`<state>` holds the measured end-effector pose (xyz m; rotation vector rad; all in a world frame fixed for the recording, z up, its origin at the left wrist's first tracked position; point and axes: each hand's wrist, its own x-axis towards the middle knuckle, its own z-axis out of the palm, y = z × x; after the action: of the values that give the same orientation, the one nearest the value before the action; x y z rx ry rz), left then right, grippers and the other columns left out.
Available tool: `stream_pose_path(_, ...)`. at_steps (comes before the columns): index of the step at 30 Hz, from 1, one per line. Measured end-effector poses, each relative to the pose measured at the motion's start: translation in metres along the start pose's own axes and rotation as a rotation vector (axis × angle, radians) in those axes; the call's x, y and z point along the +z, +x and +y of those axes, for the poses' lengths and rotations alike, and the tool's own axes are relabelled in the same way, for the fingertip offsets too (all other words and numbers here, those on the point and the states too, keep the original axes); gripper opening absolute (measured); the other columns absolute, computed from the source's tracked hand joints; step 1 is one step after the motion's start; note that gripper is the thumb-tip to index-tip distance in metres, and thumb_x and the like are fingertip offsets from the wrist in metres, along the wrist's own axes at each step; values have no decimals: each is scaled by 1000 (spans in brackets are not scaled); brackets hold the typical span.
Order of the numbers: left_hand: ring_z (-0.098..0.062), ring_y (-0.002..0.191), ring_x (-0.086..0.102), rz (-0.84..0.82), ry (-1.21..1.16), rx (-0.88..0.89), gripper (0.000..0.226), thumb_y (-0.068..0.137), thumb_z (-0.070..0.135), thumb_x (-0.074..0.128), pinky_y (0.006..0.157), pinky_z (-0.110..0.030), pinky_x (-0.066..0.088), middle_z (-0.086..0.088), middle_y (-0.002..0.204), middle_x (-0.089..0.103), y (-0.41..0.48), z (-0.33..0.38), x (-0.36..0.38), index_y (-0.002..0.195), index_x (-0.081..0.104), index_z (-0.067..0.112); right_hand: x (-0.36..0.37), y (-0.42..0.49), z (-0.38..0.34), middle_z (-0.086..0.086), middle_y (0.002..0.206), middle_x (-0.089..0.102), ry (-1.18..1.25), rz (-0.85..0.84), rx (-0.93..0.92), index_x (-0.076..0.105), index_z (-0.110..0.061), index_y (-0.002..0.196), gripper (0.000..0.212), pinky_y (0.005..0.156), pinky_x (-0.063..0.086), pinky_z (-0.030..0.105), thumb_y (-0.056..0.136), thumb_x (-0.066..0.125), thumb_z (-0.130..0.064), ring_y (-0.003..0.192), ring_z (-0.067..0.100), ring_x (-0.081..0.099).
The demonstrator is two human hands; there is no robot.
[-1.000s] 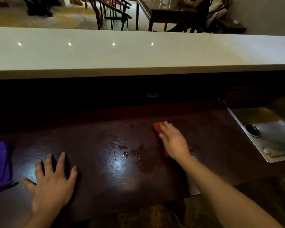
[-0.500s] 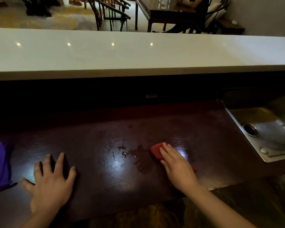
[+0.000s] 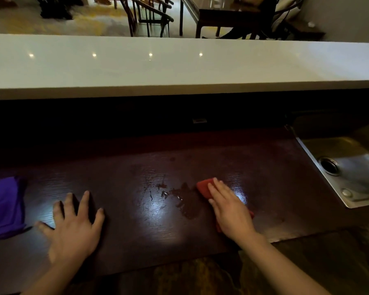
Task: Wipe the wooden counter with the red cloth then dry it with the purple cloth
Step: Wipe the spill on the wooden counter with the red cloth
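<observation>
Two bare forearms reach in from the near edge onto a dark wooden bench [image 3: 126,167] with a glossy grain. The left hand [image 3: 73,228] lies flat on the wood, palm down, fingers spread and holding nothing. The right hand [image 3: 230,209] presses flat on a red cloth [image 3: 203,186], fingers straight and together on top of it rather than curled around it. One corner of the cloth pokes out beyond the fingertips, and a thin red edge shows to the right of the wrist.

Just left of the right hand, between the two hands, is a dark wet patch [image 3: 185,201] with smaller splashes and streaks beside it, shining under reflected light.

Left of the left hand, close by but not touching it, a purple cloth [image 3: 4,207] lies on the bench, cut off by the frame edge.

Well to the right of the right hand, a steel sink [image 3: 349,167] with a round drain is set into the bench.

Beyond both hands, past a dark recess, runs a long white counter [image 3: 179,64] showing four small light reflections. Farther off are dark wooden chairs [image 3: 149,15] and a table [image 3: 222,13] on a pale floor.
</observation>
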<state>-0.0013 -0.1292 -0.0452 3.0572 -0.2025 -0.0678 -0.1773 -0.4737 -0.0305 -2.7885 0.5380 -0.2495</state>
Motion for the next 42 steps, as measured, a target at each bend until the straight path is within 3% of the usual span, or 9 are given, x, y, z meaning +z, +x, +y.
stream_pose_path(4, -35, 147, 4, -24, 18, 17, 70, 92, 65, 29, 111, -68, 4, -12, 161, 17, -1, 1, -2, 153, 18, 32, 6, 7, -15, 9, 155, 32, 32, 61, 194, 41, -13, 142, 47, 115, 22, 37, 99, 46, -29, 143, 27, 28)
stream_pose_path(9, -33, 149, 2, -7, -29, 162, 71, 87, 70, 21, 115, -60, 3, -10, 162, 17, -3, -3, -3, 152, 16, 43, 19, 1, -45, 14, 150, 38, -4, -45, -161, 45, -9, 140, 49, 117, 18, 41, 95, 53, -26, 140, 32, 33)
stream_pose_path(15, -27, 149, 7, 7, -44, 207, 65, 85, 69, 22, 116, -55, 6, -5, 160, 24, -4, -3, -6, 147, 25, 50, 7, 17, -33, 13, 154, 31, 97, 30, 135, 40, -4, 142, 47, 117, 14, 31, 99, 47, -21, 144, 28, 25)
stream_pose_path(21, -26, 149, 9, 14, -55, 203, 64, 86, 68, 19, 116, -56, 6, -5, 160, 25, -4, -2, -6, 147, 26, 49, 13, -38, -52, 12, 146, 44, 216, 84, 11, 51, -5, 135, 44, 114, 26, 31, 93, 55, -19, 137, 25, 37)
stream_pose_path(25, -27, 148, 12, 29, -57, 207, 64, 87, 68, 19, 116, -57, 9, -6, 159, 28, -5, -4, -3, 147, 29, 48, 18, -38, -43, 13, 144, 47, 116, 26, -190, 56, -5, 130, 43, 114, 29, 36, 90, 61, -18, 135, 29, 41)
stream_pose_path(27, -28, 148, 13, 27, -40, 208, 63, 88, 68, 20, 116, -58, 10, -6, 158, 29, -3, -4, -1, 147, 28, 48, 13, -14, -18, 18, 142, 48, 41, 72, -76, 56, 0, 128, 42, 115, 28, 38, 89, 62, -11, 133, 35, 43)
stream_pose_path(31, -29, 147, 15, 35, -30, 213, 62, 88, 67, 23, 115, -59, 12, -7, 157, 31, -3, -5, 0, 146, 30, 47, -2, 25, 2, 22, 149, 36, -5, 138, 368, 47, 2, 135, 43, 115, 23, 42, 95, 52, -14, 138, 38, 33)
stream_pose_path(37, -28, 147, 16, 36, -28, 206, 62, 87, 67, 23, 115, -58, 12, -5, 157, 31, -4, -5, -1, 146, 31, 48, 13, -18, -29, 16, 139, 52, 5, 21, -126, 59, -5, 126, 42, 108, 39, 42, 87, 65, -17, 124, 36, 51)
stream_pose_path(42, -28, 147, 17, 29, -36, 193, 61, 87, 65, 24, 115, -57, 12, -5, 157, 32, -4, -4, -3, 145, 32, 48, -18, 38, 8, 10, 124, 63, 37, 180, 230, 65, -7, 116, 27, 93, 38, 35, 91, 59, -13, 104, 32, 53)
